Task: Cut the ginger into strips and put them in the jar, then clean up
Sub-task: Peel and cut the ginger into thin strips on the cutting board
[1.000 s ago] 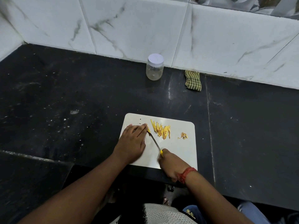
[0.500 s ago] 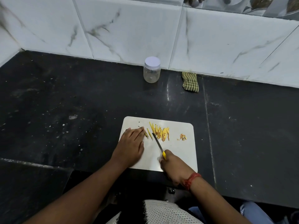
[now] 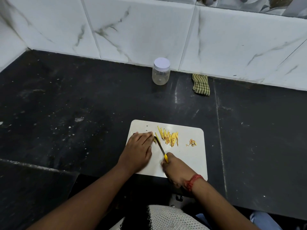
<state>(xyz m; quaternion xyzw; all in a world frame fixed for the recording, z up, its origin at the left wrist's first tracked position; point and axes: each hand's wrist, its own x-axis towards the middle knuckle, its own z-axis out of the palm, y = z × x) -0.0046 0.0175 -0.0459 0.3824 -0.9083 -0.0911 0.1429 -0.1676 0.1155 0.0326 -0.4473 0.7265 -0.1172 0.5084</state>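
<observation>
1. Yellow-handled knife (image 3: 160, 148) is gripped in the right hand (image 3: 176, 170); keep its tip down and slice thin, just beside the left fingertips.
2. Left hand (image 3: 139, 150) lies flat, fingers straight, pressing the uncut ginger (image 3: 154, 140).
3. Pale yellow strips (image 3: 169, 136) lie fanned mid-board (image 3: 191, 156); the jar (image 3: 161, 71) stands lidded at the bench's back.

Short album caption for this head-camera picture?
Right hand slices ginger with knife; left hand steadies it.
</observation>
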